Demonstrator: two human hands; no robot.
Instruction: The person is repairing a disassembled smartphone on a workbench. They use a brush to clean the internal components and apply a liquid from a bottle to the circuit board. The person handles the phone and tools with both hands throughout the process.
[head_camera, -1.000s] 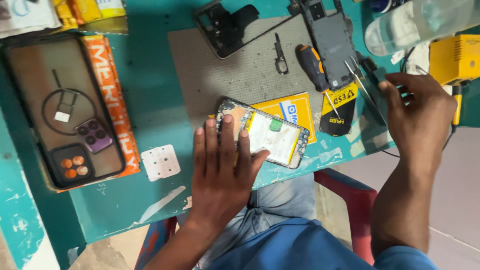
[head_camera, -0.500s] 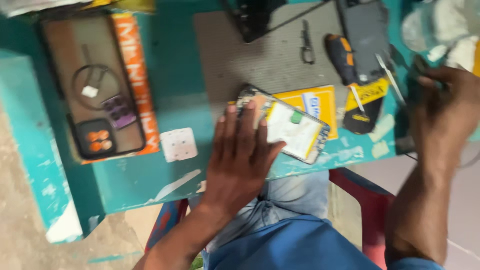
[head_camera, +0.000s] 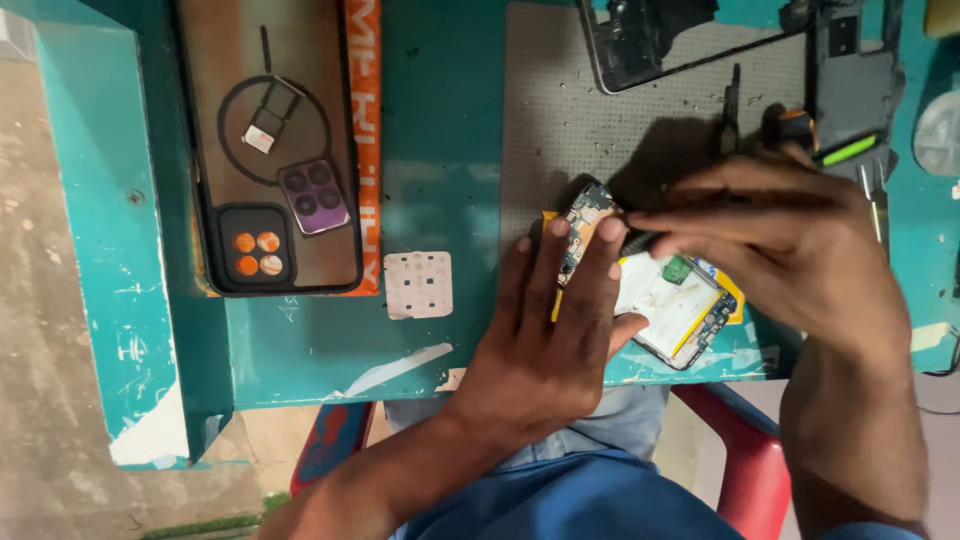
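Note:
An opened phone (head_camera: 672, 300), with its circuit board and white battery showing, lies on a yellow card at the front edge of the teal table (head_camera: 440, 200). My left hand (head_camera: 545, 340) lies flat on the phone's left end, fingers spread and pressing it down. My right hand (head_camera: 790, 240) hovers over the phone's upper end, its fingertips pinched on a small dark tool (head_camera: 640, 241). The tool's tip is next to my left fingertips. My right hand hides the rest of the tool.
A dark phone case (head_camera: 270, 150) holding a card tray and small camera parts lies at the left, with a white square pad (head_camera: 418, 285) beside it. On the grey work mat (head_camera: 590, 120) are a phone frame (head_camera: 650, 40), tweezers (head_camera: 733, 105) and an orange-handled screwdriver (head_camera: 795, 125). A red chair (head_camera: 745, 455) is below.
My right hand has come from the tools at the right edge to above the phone, now pinching a small tool. My left hand stays on the phone. The view has moved closer.

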